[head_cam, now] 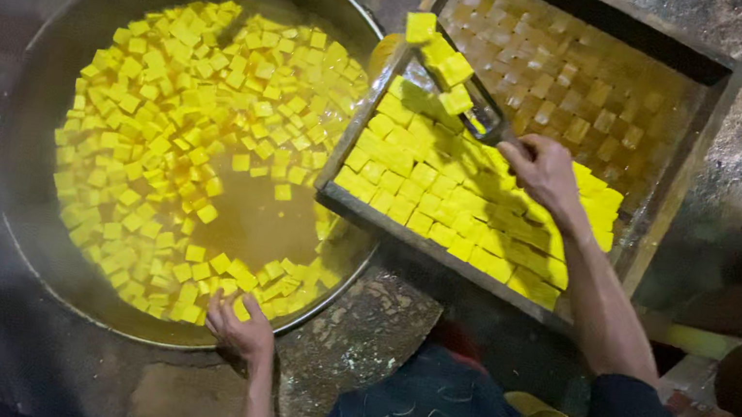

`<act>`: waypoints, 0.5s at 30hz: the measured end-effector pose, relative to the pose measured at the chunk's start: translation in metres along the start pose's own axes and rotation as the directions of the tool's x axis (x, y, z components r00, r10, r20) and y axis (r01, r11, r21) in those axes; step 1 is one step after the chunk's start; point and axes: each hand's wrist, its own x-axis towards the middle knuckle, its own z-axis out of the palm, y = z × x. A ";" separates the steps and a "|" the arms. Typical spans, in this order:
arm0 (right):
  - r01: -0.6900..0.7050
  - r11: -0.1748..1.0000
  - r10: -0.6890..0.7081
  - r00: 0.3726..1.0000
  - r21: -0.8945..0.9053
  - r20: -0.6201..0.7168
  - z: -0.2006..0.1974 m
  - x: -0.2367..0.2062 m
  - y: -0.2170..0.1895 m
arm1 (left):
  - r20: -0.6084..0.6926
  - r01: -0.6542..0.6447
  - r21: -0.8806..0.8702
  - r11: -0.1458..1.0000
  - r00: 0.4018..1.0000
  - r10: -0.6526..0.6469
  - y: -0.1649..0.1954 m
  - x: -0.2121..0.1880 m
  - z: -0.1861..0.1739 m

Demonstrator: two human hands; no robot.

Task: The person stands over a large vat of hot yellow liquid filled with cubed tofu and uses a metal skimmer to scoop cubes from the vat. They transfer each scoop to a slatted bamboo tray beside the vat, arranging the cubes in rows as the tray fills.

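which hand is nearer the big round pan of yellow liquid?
Left. The left hand rests on the near rim of the round pan. The right hand is off to the pan's right, over the wooden tray, holding a scoop loaded with yellow cubes.

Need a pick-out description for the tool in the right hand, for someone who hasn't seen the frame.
Start at the dark wooden tray on the right, overlapping the big metal basin. Above its near-left corner, the right hand holds a flat metal scoop carrying several yellow cubes. It is the only metal thing raised above the tray.
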 end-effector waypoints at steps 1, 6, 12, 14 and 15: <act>-0.016 0.999 0.017 1.000 -0.044 0.006 -0.011 0.006 0.008 | -0.010 0.022 -0.006 1.000 1.000 -0.022 0.009 0.009 0.006; 0.159 0.837 -0.214 0.976 -0.524 -0.045 -0.029 0.032 0.041 | -0.055 -0.061 -0.188 0.980 0.997 0.052 0.076 0.058 0.046; 0.260 0.812 -0.369 0.922 -0.523 -0.114 -0.033 0.012 0.070 | 0.003 -0.270 -0.239 0.933 0.960 0.279 0.161 0.104 0.100; 0.139 0.857 -0.261 0.947 -0.496 -0.185 -0.039 -0.007 0.074 | 0.029 -0.320 -0.315 0.894 0.938 0.346 0.191 0.112 0.120; 0.097 0.868 -0.222 0.953 -0.487 -0.205 -0.044 -0.017 0.076 | 0.050 -0.328 -0.377 0.866 0.927 0.373 0.206 0.117 0.132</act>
